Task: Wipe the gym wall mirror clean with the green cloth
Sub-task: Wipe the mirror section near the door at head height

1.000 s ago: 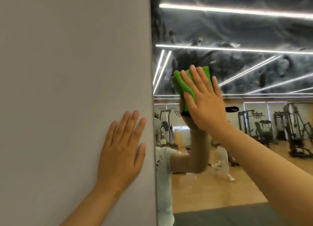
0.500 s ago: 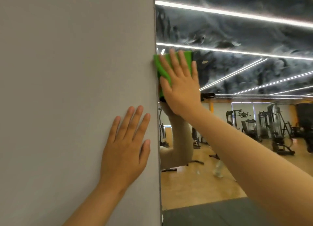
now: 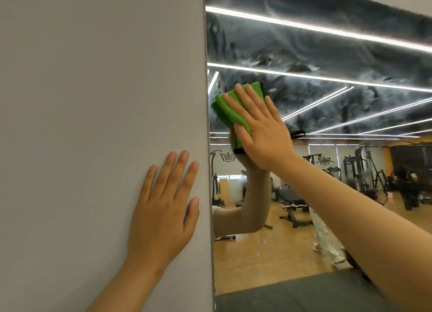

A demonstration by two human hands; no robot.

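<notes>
Folded green cloth (image 3: pixel 230 112) flat against wall mirror (image 3: pixel 339 101), just beside mirror's left edge.

Matt grey wall (image 3: pixel 93 101), glossy glass mirror (image 3: pixel 327 54), soft folded green cloth (image 3: pixel 230 110)

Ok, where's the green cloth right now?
In the head view, the green cloth lies flat on the mirror under the right hand, close to the mirror's left edge by the grey wall, above and right of the left hand.
</notes>
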